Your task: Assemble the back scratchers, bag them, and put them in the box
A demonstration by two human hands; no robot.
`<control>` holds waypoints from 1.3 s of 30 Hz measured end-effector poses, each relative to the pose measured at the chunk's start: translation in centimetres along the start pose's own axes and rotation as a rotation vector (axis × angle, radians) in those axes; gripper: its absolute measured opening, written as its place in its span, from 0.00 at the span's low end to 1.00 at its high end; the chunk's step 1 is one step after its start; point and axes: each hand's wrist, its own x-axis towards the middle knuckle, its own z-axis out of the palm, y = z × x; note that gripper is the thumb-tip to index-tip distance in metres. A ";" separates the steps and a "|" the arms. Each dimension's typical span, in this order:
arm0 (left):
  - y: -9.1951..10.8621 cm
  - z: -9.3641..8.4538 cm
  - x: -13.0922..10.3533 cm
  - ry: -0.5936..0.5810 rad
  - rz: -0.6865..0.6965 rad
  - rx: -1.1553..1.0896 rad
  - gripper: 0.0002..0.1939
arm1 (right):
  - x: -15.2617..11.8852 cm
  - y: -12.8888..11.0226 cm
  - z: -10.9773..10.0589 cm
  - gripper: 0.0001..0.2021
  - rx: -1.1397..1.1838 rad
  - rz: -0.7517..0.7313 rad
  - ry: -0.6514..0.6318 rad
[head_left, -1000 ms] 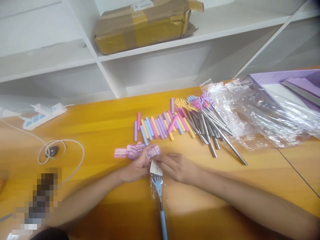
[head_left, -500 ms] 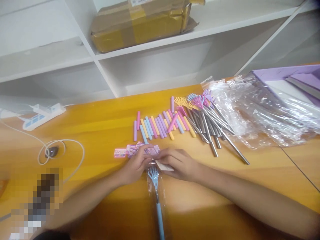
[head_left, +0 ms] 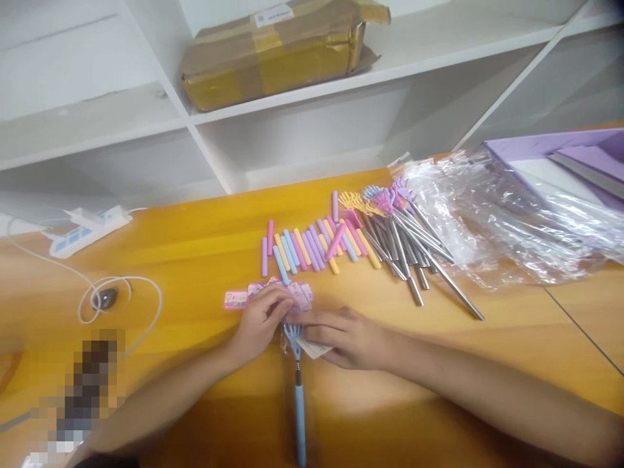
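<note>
Scratcher (head_left: 296, 364), blue, lies bagged on table (head_left: 195, 247), claw end pinched between both hands. Left hand (head_left: 260, 322) grips bag top at claw; right hand (head_left: 351, 338) pins white card (head_left: 314, 349) against it. Pink cards (head_left: 273, 294) just beyond, grips (head_left: 312, 244) and rods (head_left: 414, 250) farther back.

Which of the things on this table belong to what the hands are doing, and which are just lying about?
In hand: left hand, right hand, blue back scratcher, white card, pink cards.

Lying about: cardboard parcel, power strip, purple box.
</note>
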 end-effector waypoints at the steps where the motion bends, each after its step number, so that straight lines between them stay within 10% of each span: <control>1: 0.1 0.1 -0.2 0.041 -0.006 -0.042 0.13 | 0.0 -0.1 0.0 0.10 0.050 -0.005 0.008; 14: 0.2 -1.0 0.5 0.066 -0.025 0.010 0.16 | 1.1 -0.1 -0.2 0.10 0.425 0.003 0.124; 27: -0.9 -0.6 0.2 -0.003 -0.057 -0.067 0.36 | 1.0 -0.1 0.1 0.08 0.290 -0.091 0.094; 39: -0.4 -0.1 -0.4 -0.135 0.008 -0.151 0.34 | 1.5 1.0 0.6 0.06 0.600 0.377 0.266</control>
